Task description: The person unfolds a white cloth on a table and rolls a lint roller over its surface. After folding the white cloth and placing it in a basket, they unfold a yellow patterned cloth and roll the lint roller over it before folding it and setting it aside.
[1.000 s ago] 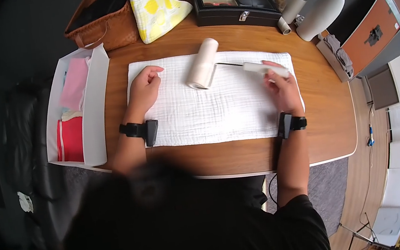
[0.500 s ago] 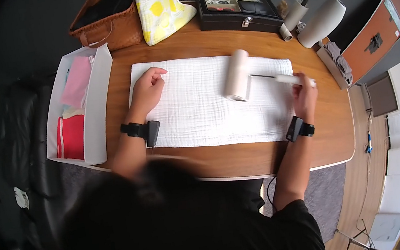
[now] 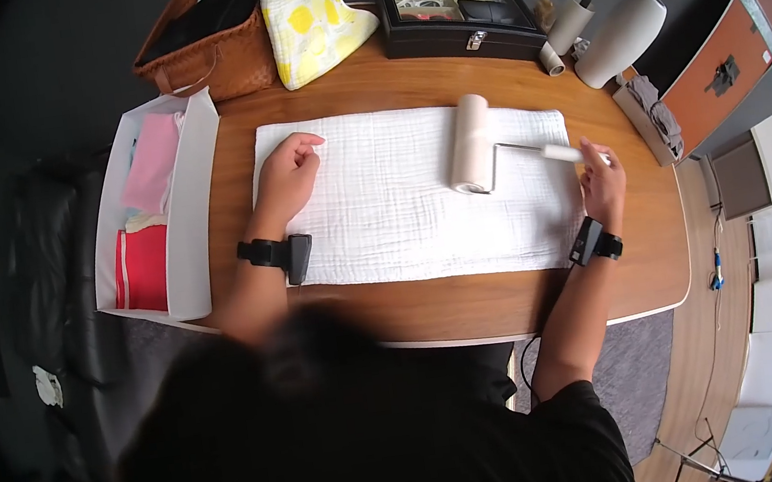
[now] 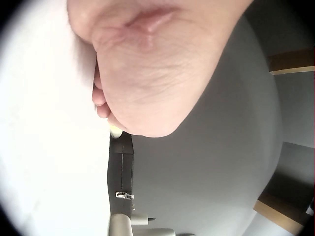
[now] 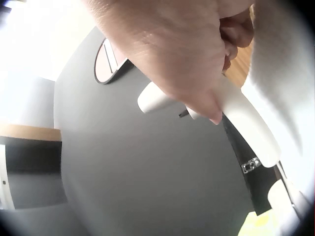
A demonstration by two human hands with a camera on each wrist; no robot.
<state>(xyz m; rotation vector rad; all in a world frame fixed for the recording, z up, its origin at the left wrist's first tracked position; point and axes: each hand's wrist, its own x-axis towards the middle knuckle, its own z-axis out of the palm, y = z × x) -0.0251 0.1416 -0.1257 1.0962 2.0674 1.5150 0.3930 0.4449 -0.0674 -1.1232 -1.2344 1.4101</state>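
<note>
A white muslin cloth (image 3: pixel 385 231) lies spread flat on the wooden table. On its right half rests a lint roller (image 3: pixel 471 146), its cylinder slanting up and a little to the right. My right hand (image 3: pixel 603 184) grips the white handle (image 3: pixel 562 154) at the cloth's right edge; the right wrist view shows the thumb along that handle (image 5: pixel 248 125). My left hand (image 3: pixel 290 181) rests on the cloth's upper left part with fingers loosely curled, holding nothing. In the left wrist view the left hand (image 4: pixel 147 73) hides most of its own fingers.
At the left stands a white box (image 3: pixel 187 256) with folded pink and red fabric. Along the back are a brown basket (image 3: pixel 224 63), a yellow-patterned cloth (image 3: pixel 312 28) and a black glasses case (image 3: pixel 457 38). A pale vase (image 3: pixel 621 37) and a small box (image 3: pixel 650 127) stand at the right.
The lint roller, held in my right hand, has moved right across the cloth, mostly in the first half second, then slightly further. My left hand has hardly moved.
</note>
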